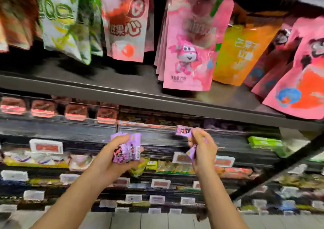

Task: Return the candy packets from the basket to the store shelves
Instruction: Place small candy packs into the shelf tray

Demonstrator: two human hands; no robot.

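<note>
Head view, reading from the left: the left hand [112, 156] is curled round a small stack of glossy purple candy packets [127, 149], gripping them upright in front of the dark metal store shelves [122, 95], thumb across the front and a barcode panel showing on the right side of the stack. To its right, a little apart, the right hand [201, 146] pinches a single slim purple candy packet [184, 130] by one end, its free end pointing left toward the dark shelf row just behind it; a second bit of purple wrapper [191, 153] pokes out below the fingers, and whether that is another packet or the tail of the same one cannot be told. The step in hand looks like feeding packets one at a time from the stack to the shelf, so the sound way is to hold the stack steady and level, find the row of matching purple goods, and slide the single packet in flat with its printed face outward, then release only once it rests there. Much is hard to read: motion blur smears the shelf labels and the lower rows, the matching slot is not clearly visible, the basket is out of frame, and the count of packets in the stack cannot be made out.
</note>
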